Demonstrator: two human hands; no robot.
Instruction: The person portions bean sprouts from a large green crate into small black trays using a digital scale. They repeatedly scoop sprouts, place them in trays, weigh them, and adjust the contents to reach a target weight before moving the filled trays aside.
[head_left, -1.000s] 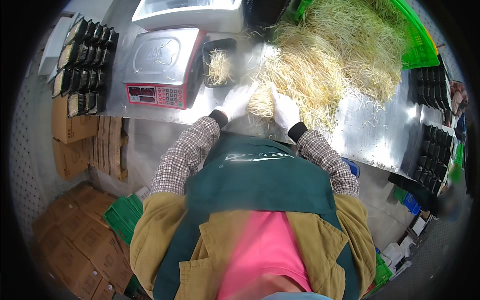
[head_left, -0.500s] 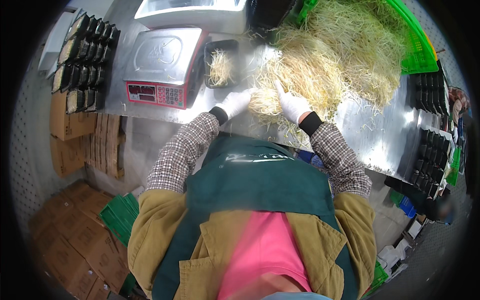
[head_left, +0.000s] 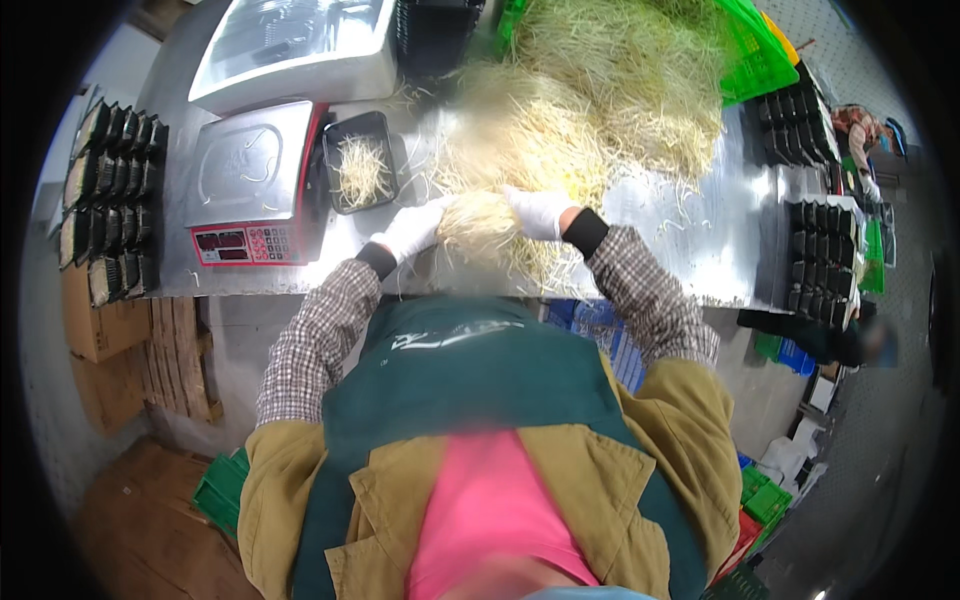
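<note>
A loose bundle of pale bean sprouts (head_left: 478,224) is held between my two white-gloved hands at the near side of the metal table. My left hand (head_left: 414,229) closes on the bundle's left end. On its right end my right hand (head_left: 541,212) is closed too, fingertips partly buried in sprouts. Just beyond them spreads the large pile of bean sprouts (head_left: 560,130). A black tray (head_left: 332,187) with a small heap of sprouts in it lies beyond my left hand, beside a red-framed weighing scale (head_left: 250,165).
A green crate (head_left: 750,60) lies tipped behind the pile. A white foam box (head_left: 300,50) stands behind the scale, near stacked black trays (head_left: 435,35). Filled trays (head_left: 110,190) are stacked at the left, black trays (head_left: 822,255) at the right. A co-worker (head_left: 860,130) is at far right.
The view has swung, so the table's things sit further left and lower. My right hand's raised finger has folded down onto the sprouts. The bundle stays between both hands.
</note>
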